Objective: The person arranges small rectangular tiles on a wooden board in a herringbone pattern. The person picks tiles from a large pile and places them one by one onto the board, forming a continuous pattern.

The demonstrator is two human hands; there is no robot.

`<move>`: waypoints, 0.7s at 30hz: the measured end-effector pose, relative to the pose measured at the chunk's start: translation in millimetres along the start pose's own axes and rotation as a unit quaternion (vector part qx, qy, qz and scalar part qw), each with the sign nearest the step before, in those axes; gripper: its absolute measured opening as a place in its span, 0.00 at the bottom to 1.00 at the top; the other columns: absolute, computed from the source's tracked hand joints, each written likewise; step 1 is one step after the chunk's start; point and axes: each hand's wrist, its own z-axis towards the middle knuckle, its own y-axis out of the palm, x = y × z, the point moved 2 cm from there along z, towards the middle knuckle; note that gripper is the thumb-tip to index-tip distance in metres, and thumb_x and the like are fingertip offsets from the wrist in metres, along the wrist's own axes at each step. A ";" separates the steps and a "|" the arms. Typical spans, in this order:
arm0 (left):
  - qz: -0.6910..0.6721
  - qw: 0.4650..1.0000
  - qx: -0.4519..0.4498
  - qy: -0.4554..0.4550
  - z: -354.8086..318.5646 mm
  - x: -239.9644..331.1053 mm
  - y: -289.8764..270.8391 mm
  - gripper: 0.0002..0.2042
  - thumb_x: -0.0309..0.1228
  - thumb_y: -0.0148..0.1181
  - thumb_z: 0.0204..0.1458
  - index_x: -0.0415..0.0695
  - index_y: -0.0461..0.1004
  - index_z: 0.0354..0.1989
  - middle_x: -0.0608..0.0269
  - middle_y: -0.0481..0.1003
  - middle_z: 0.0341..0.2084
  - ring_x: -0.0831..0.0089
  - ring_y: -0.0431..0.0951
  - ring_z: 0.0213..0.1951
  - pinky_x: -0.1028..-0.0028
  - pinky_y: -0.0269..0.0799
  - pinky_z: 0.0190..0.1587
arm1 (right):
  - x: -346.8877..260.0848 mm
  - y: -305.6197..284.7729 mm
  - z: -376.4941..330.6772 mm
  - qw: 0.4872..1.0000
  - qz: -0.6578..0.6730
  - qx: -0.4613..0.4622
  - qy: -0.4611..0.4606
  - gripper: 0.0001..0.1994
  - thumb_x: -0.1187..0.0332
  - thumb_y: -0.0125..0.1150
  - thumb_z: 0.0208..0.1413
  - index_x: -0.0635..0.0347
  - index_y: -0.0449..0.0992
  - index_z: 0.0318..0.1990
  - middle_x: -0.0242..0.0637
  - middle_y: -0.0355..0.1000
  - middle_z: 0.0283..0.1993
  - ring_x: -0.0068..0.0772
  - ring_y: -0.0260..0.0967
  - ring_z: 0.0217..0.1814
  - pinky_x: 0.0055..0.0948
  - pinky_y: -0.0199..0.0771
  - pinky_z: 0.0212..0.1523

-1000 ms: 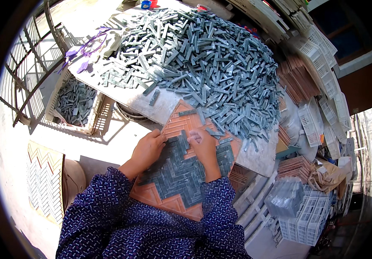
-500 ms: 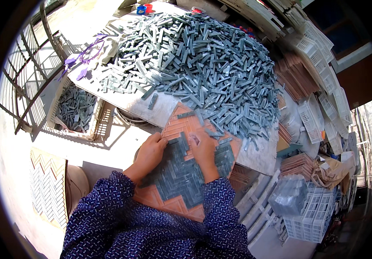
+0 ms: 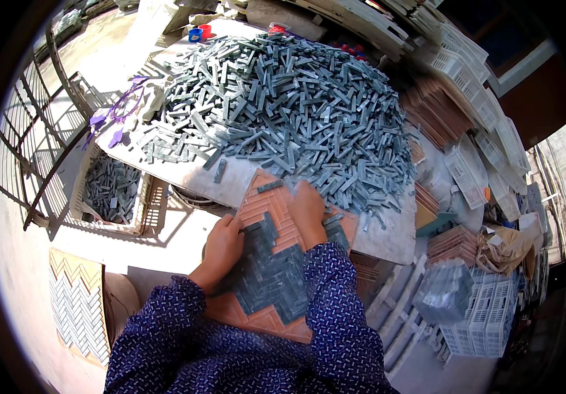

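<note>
An orange herringbone-grooved tray (image 3: 264, 215) lies tilted in front of me, its middle filled with dark green-grey stone strips (image 3: 266, 279). My left hand (image 3: 222, 249) is closed at the tray's left edge; whatever its fingertips pinch is too small to make out. Over the tray's far right part, beside the heap, my right hand (image 3: 307, 211) has its fingers curled. Their tips are mostly hidden, and so is anything in them. One loose strip (image 3: 270, 186) rests near the tray's far corner. Just beyond spreads a big heap of similar strips (image 3: 283, 105) on a pale table (image 3: 240, 172).
At left stand a crate of stone pieces (image 3: 111, 187), a metal railing (image 3: 46, 131) and another herringbone tray (image 3: 78, 305). Stacked trays (image 3: 435, 105), white crates (image 3: 480, 312) and clear plastic packs (image 3: 443, 292) crowd the right. Two small cups, one blue (image 3: 195, 35), sit behind the heap.
My right hand has moved away from me over the tray, toward the heap's edge. My left hand keeps its place at the tray's edge. The whole view has shifted slightly.
</note>
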 end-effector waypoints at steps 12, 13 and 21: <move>0.029 0.999 -0.025 -0.019 9.9 -3.5 -1.5 0.05 0.22 0.56 0.40 0.39 0.72 0.28 0.52 0.70 0.25 0.51 0.73 0.33 0.59 0.69 0.36 | 12.8 -51.6 -156.9 0.735 0.649 -0.110 0.162 0.13 0.75 0.58 0.53 0.69 0.71 0.46 0.32 0.71 0.36 0.19 0.66 0.34 0.19 0.67 0.36; 0.035 0.999 -0.024 -0.013 12.6 -4.5 -1.8 0.04 0.22 0.56 0.40 0.39 0.72 0.27 0.51 0.70 0.25 0.51 0.73 0.32 0.58 0.69 0.35 | 16.5 -48.3 -162.8 0.711 0.673 -0.122 0.166 0.13 0.75 0.58 0.54 0.69 0.71 0.47 0.31 0.70 0.35 0.19 0.65 0.33 0.18 0.67 0.35; 0.082 0.994 -0.067 0.022 27.0 -16.1 -2.0 0.03 0.24 0.56 0.42 0.37 0.73 0.24 0.48 0.71 0.23 0.51 0.74 0.30 0.60 0.69 0.34 | 12.3 -49.3 -171.7 0.641 0.739 -0.128 0.163 0.14 0.73 0.56 0.56 0.69 0.70 0.48 0.32 0.69 0.36 0.21 0.65 0.35 0.20 0.67 0.37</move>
